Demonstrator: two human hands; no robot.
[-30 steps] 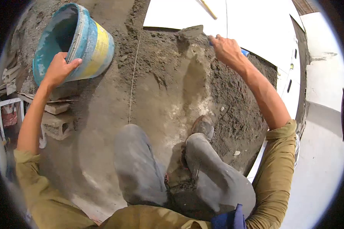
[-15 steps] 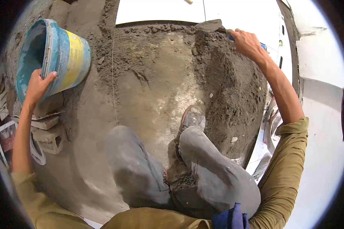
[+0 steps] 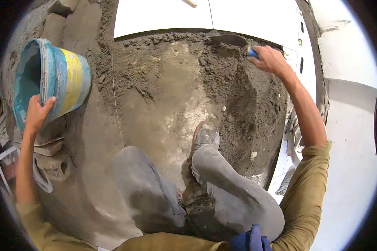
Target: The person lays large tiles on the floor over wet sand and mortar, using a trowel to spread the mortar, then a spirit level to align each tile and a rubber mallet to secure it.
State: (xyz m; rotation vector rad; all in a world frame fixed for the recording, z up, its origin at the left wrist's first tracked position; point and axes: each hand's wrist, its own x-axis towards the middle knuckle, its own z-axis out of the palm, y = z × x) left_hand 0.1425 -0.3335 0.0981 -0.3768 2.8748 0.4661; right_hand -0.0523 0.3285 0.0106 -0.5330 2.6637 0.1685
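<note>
My left hand (image 3: pixel 38 112) grips the rim of a blue bucket (image 3: pixel 77 81) with a yellow label, which lies tilted with its mouth toward the left. My right hand (image 3: pixel 271 60) is closed around the blue handle of a trowel (image 3: pixel 229 39). The trowel's blade rests at the upper edge of the dark, crumbly mortar (image 3: pixel 255 108), close to the white floor tiles (image 3: pixel 163 16). A scooped groove runs through the mortar below the blade.
A taut string (image 3: pixel 114 92) runs along the floor on the left. Broken blocks (image 3: pixel 52 165) lie at the lower left. A spirit level (image 3: pixel 306 58) lies on the tiles beside the white wall (image 3: pixel 347 121). My shoe (image 3: pixel 206 134) stands on the bare floor.
The view has shifted, so tiles and bucket sit lower in it. The trowel has turned, its blade now showing flatter and its blue handle more visible. My left hand still holds the bucket.
</note>
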